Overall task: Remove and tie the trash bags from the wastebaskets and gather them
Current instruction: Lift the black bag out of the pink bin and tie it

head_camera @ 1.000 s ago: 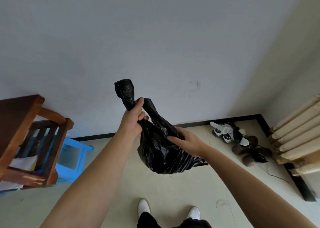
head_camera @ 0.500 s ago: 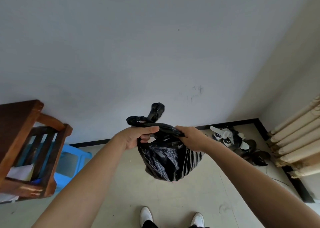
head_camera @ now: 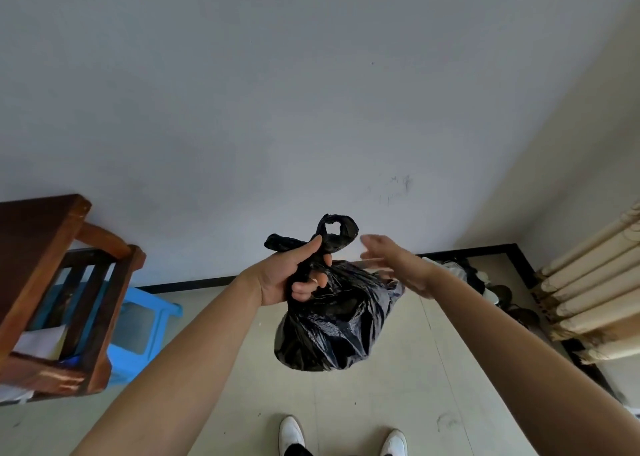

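Note:
A full black trash bag (head_camera: 336, 324) hangs in the air in front of me. My left hand (head_camera: 294, 275) grips its twisted neck, with the bag's loose ends forming a loop above my thumb. My right hand (head_camera: 391, 265) is to the right of the neck, blurred, with its fingers spread and holding nothing. It is off the bag, or at most brushing it. No wastebasket is in view.
A brown wooden piece of furniture (head_camera: 52, 282) with papers stands at the left, a blue plastic stool (head_camera: 138, 327) behind it. Shoes (head_camera: 485, 282) lie in the far right corner beside a radiator (head_camera: 595, 296). My white shoes (head_camera: 291, 435) stand on the pale tiled floor.
My right hand has let go of the bag's neck and opened. My left hand now holds the bag alone, and the loose ends have curled into a loop above it.

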Demonstrator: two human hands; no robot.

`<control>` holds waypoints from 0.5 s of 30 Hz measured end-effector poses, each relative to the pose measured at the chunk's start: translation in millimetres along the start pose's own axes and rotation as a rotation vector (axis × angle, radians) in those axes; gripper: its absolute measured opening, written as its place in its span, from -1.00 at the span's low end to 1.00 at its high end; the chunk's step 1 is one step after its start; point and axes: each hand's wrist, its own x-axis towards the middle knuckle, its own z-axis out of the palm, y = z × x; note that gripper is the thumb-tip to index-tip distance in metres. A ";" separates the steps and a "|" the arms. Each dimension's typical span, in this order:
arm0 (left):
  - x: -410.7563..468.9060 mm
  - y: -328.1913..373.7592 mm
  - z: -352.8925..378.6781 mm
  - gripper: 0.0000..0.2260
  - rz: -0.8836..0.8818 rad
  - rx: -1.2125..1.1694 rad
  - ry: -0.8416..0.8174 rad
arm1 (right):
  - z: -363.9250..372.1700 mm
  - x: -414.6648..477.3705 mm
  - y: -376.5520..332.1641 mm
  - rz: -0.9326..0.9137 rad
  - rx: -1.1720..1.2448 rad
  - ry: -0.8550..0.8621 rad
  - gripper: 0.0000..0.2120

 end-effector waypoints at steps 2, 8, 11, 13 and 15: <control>2.3 -0.2 -0.1 -0.64 -0.015 0.045 -0.013 | -1.6 4.7 -7.1 -0.061 0.098 0.050 -0.29; 10.5 -6.5 -10.6 -0.60 0.045 0.014 0.096 | 13.8 15.5 -20.2 -0.268 0.128 0.178 -0.81; 15.3 -7.6 -24.3 -0.66 0.167 -0.275 0.305 | 21.5 18.4 -5.8 -0.254 0.081 0.167 -0.84; 16.0 -4.4 -27.7 -0.73 0.240 -0.408 0.363 | 30.0 20.4 9.6 -0.221 -0.050 0.083 -0.82; 15.1 0.2 -24.7 -0.76 0.276 -0.474 0.346 | 38.8 21.4 19.6 -0.176 -0.120 0.046 -0.77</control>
